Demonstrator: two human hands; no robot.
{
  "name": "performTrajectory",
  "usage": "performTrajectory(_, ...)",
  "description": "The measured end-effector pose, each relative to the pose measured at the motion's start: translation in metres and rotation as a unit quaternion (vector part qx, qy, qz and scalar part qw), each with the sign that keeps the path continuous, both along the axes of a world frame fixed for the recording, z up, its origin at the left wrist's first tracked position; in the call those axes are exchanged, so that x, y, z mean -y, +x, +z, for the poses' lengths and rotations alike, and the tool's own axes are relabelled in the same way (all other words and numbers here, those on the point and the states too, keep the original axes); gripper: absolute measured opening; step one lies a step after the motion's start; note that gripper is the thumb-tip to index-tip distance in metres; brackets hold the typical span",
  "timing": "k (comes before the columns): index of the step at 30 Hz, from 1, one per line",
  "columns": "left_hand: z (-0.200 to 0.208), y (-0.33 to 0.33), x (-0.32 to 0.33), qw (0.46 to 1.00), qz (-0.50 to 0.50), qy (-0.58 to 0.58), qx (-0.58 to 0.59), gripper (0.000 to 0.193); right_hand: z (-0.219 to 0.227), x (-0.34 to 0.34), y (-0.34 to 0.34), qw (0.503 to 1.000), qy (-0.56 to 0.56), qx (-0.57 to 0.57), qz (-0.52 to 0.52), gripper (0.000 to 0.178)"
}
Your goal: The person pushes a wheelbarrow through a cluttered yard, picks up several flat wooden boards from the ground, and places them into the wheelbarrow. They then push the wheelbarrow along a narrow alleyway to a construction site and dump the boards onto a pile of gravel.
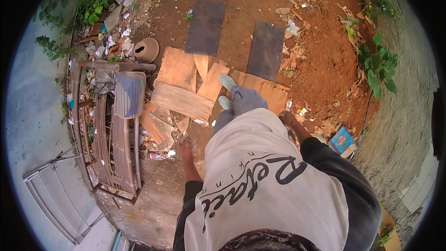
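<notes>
My left hand (pixel 186 148) hangs low at my left side, over bare ground beside scattered scraps, touching nothing that I can make out. Its fingers are smeared by motion. My right hand (pixel 289 120) hangs at my right hip near the edge of a wooden board (pixel 262 89); its fingers are partly hidden, and no held object shows. My feet, in pale grey-green shoes (pixel 226 82), are on or beside wooden boards (pixel 179 100) laid on the soil. Beyond them lie two dark flat sheets (pixel 205 28), (pixel 266 51), apart from both hands.
A worn wooden bench frame (pixel 104 135) with a blue-grey panel (pixel 130 94) stands at left. Behind it are a clay pot (pixel 146 50) and litter. Red soil (pixel 325 42) slopes up toward the right wall (pixel 409 111). A metal rack (pixel 55 200) leans at the left wall.
</notes>
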State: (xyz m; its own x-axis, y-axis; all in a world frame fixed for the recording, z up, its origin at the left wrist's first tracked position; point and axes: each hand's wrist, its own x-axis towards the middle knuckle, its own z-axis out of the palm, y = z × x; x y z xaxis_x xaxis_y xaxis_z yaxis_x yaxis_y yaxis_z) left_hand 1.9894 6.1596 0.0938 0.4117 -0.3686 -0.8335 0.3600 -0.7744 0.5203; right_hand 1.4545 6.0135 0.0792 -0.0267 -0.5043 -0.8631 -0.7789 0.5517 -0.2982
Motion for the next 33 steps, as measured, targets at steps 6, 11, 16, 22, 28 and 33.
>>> performTrajectory(6, 0.001, -0.008, -0.012, 1.0, -0.008, -0.028, -0.008, 0.023, 0.005, -0.026, 0.019, 0.993, -0.049, 0.078, -0.073, 0.027)
performTrajectory(11, -0.009, -0.023, -0.047, 0.997, -0.046, 0.055, -0.017, 0.024, 0.006, -0.034, 0.013, 0.981, -0.059, 0.11, -0.147, 0.025)
performTrajectory(16, -0.027, -0.037, -0.079, 0.996, -0.022, 0.088, -0.026, 0.026, 0.012, -0.03, -0.016, 0.992, -0.095, 0.056, -0.063, 0.027)
performTrajectory(22, -0.035, -0.063, -0.084, 0.998, 0.023, 0.029, -0.041, 0.032, -0.003, 0.005, -0.051, 0.988, -0.151, 0.01, 0.006, 0.032)
performTrajectory(28, -0.05, -0.131, -0.072, 0.996, -0.014, 0.091, -0.014, 0.035, -0.048, 0.046, -0.066, 0.988, -0.13, 0.048, -0.063, 0.03)
performTrajectory(33, -0.114, -0.211, -0.074, 0.97, -0.163, 0.083, 0.163, 0.043, -0.12, 0.049, -0.066, 0.961, 0.075, 0.112, -0.24, 0.019)
